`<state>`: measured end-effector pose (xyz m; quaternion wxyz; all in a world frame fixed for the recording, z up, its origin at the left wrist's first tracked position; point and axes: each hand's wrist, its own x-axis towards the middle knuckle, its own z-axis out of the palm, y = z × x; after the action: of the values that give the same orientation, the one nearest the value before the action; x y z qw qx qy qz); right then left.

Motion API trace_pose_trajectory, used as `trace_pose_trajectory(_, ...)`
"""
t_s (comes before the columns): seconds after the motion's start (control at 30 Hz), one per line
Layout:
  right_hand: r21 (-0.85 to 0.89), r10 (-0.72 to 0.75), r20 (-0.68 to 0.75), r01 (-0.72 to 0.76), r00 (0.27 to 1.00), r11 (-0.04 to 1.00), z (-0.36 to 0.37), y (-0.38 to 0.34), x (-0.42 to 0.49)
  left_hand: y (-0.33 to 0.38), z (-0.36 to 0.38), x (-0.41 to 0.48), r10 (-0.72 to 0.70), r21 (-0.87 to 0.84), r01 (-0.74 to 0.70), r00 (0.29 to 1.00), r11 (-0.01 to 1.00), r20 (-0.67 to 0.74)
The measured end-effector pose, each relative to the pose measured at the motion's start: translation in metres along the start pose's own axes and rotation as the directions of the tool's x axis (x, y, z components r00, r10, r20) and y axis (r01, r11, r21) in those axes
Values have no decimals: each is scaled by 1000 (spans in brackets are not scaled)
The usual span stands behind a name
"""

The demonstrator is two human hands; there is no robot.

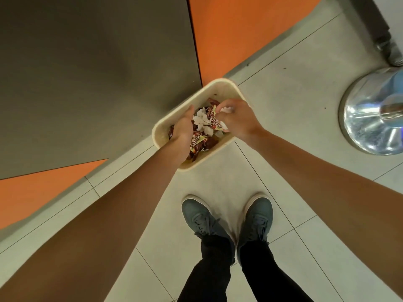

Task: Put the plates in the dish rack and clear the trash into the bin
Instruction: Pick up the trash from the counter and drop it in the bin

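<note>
A: What lies nearer the person than the left hand (184, 129)?
B: Two grey shoes (200, 214), side by side on pale floor tiles (283, 94), with black trousers (209, 271) rising from them.
A: And out to the right of the right hand (237, 118)?
B: A round chrome base (370, 120), well apart, standing on the tiles.
A: Beyond the left hand, to its left?
B: A grey panel (87, 73), with orange panels (239, 29) on both sides of it.

The bin (220, 83) stands on the floor (283, 94) against the foot of the wall (87, 73), straight ahead of the two shoes (200, 216). Wrappers (205, 142) and paper (202, 120) lie in it. The left hand (184, 127) is over its left side. The right hand (237, 118) is over its right rim, pinching paper. A metal base (370, 118) stands well to the right.
</note>
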<state>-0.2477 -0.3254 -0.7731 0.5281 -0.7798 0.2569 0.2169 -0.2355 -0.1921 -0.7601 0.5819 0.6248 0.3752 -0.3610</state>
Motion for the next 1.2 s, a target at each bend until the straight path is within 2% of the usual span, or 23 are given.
trace_pose_trajectory(0.13, -70, 87, 98, -80, 991, 994, 10, -4, 2, -9, -8, -9, 33, -92, -37, 999, 995, -40)
trace_pose_trajectory(0.33, -277, 94, 141, -52, 985, 959, 13, -8, -7, -20, -14, -17, 119, -85, -127, 989, 988, -86)
trace_pose_trajectory(0.47, -251, 156, 158, -114, 975, 961, 12, -14, -9, -24, -15, -26, 103, -156, -120, 988, 980, -112)
trace_pose_trajectory(0.6, -121, 237, 153, -220, 959, 968, -1, -24, -12, -24, -22, -39, 58, -221, -77, 994, 972, -92)
trace_pose_trajectory(0.73, -124, 208, 191, -187, 959, 974, -24, -38, -36, -11, -27, -76, 20, -244, -42, 995, 969, -95)
trace_pose_trajectory(0.87, -104, 216, 199, -199, 956, 974, -53, -67, -81, 11, -30, -134, 55, -217, -70, 996, 974, -73)
trace_pose_trajectory(1.03, -34, 155, 206, -152, 966, 988, -93, -120, -143, 40, -23, -215, 140, -185, -158, 984, 970, -106)
trace_pose_trajectory(1.2, -96, -12, 188, 30, 982, 995, -125, -179, -214, 59, -14, -299, 288, -62, -295, 953, 954, -95)
